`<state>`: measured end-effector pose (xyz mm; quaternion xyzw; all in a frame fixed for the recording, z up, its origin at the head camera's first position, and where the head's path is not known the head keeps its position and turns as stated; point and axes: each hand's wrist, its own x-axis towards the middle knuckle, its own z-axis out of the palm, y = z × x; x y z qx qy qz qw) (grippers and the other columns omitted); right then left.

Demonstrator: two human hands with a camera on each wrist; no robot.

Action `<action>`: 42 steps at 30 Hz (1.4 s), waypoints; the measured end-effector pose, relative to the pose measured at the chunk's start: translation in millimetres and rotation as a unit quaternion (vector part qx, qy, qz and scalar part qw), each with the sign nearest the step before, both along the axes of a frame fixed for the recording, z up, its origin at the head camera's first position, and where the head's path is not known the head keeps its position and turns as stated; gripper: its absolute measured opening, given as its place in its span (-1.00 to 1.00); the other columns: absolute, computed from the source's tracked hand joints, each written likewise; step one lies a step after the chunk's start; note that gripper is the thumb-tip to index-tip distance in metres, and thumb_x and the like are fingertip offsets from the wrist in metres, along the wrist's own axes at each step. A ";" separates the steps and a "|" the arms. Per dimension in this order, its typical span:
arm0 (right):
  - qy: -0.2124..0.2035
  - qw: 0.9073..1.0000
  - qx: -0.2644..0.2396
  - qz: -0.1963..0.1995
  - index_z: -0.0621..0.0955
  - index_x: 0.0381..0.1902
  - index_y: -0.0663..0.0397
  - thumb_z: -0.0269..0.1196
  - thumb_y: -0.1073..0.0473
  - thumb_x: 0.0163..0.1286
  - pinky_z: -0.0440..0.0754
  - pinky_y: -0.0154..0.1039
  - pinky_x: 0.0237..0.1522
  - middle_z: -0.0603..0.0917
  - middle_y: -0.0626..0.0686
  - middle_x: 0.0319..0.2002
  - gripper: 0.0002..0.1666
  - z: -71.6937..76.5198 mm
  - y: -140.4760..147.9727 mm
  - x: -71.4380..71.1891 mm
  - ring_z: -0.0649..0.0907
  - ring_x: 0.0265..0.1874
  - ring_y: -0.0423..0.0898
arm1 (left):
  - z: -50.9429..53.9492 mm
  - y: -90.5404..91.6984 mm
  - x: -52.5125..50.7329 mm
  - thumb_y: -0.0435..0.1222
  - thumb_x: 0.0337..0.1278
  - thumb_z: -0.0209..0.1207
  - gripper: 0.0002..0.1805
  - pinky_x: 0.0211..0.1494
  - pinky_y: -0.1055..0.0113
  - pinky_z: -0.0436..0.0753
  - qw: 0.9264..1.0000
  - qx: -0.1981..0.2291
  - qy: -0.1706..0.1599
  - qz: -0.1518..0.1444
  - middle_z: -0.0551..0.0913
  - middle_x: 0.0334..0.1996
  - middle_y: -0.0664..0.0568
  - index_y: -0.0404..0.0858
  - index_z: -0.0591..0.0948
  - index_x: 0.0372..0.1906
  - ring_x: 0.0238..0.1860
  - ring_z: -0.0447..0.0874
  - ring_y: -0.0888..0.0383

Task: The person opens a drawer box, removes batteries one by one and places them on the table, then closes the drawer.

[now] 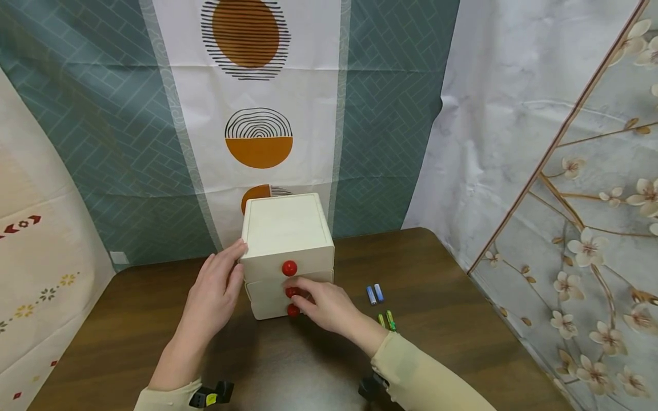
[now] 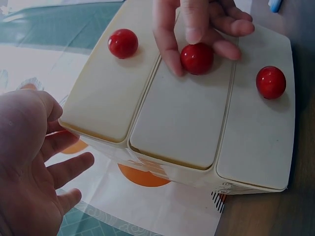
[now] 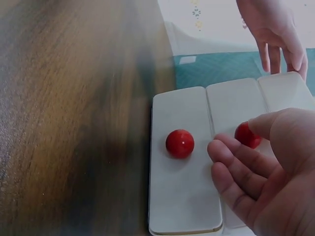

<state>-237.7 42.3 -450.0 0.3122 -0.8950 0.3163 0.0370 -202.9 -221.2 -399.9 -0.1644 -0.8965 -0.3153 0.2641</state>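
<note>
A cream mini drawer cabinet (image 1: 288,225) stands on the table, its three drawers stacked, each with a round red knob. My right hand (image 1: 331,308) pinches the middle knob (image 2: 198,61) between thumb and fingers; its other fingers are loosely bent. All three drawer fronts look pushed in. Above is the top knob (image 1: 289,268), and below is the bottom knob (image 1: 293,310). My left hand (image 1: 211,297) lies along the cabinet's left side, fingers extended, fingertips touching near the top front edge.
Right of the cabinet lie two blue-and-white batteries (image 1: 371,295) on the brown wooden table (image 1: 432,274). Closer to my right forearm are two green batteries (image 1: 390,321), one partly hidden by the arm. A patterned cloth (image 1: 390,142) hangs behind the cabinet.
</note>
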 end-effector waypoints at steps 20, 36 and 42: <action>-0.035 0.998 -0.027 0.033 0.74 0.36 -0.23 0.35 0.03 0.67 0.69 -0.27 -0.13 0.83 -0.19 0.02 -0.62 -2.5 14.3 14.6 0.70 -0.17 -0.32 | 1.0 1.3 -0.3 -0.38 0.72 0.08 -0.54 0.75 -0.20 0.09 1.000 0.004 -0.001 -0.002 0.48 0.59 -0.18 -0.30 0.55 0.55 0.59 0.40 -0.26; -0.057 0.997 0.026 0.036 0.76 0.32 -0.26 0.34 -0.01 0.68 0.72 -0.21 0.03 0.84 -0.12 0.08 -0.65 -23.2 19.3 12.3 0.74 -0.01 -0.31 | -0.7 1.8 -0.1 -0.38 0.72 0.08 -0.53 0.74 -0.21 0.10 1.000 0.010 0.001 -0.003 0.48 0.59 -0.18 -0.29 0.55 0.55 0.59 0.40 -0.25; -0.058 0.997 0.032 0.035 0.75 0.35 -0.28 0.33 -0.02 0.68 0.72 -0.21 0.03 0.84 -0.15 0.08 -0.63 -29.1 18.0 9.7 0.74 -0.01 -0.32 | -1.1 1.8 0.4 -0.38 0.72 0.08 -0.53 0.74 -0.22 0.10 1.000 0.012 -0.002 -0.002 0.48 0.60 -0.17 -0.28 0.54 0.56 0.59 0.40 -0.25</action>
